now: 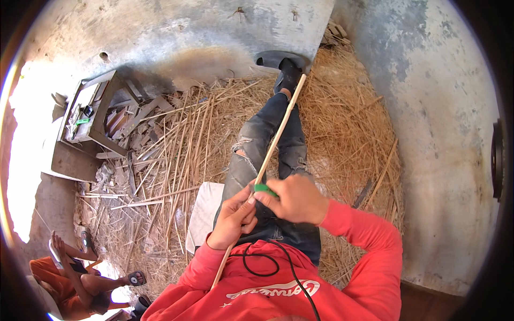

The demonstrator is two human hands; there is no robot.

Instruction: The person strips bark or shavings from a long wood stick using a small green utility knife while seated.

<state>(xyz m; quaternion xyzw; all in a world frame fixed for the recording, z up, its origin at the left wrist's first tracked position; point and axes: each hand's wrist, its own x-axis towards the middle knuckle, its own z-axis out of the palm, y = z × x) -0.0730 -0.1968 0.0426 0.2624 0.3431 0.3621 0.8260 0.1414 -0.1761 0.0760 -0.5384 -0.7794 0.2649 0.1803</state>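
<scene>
A long, pale wooden stick (279, 131) runs slantwise from beside my waist, over my legs, toward my feet. My left hand (233, 218) is closed around its lower part, thumb and fingertips pinching it. Against the stick, just above those fingers, my right hand (300, 198) grips a green-handled knife (264, 189). Most of the blade is hidden between the hands. Both hands are close together over my lap.
Straw and thin sticks (187, 144) cover the floor around my outstretched legs. A wooden stand (101, 120) with small items is at far left. Another person (80, 281) sits at lower left. Stained walls (439, 134) rise ahead and to the right. A pale cloth (206, 206) lies beside my thigh.
</scene>
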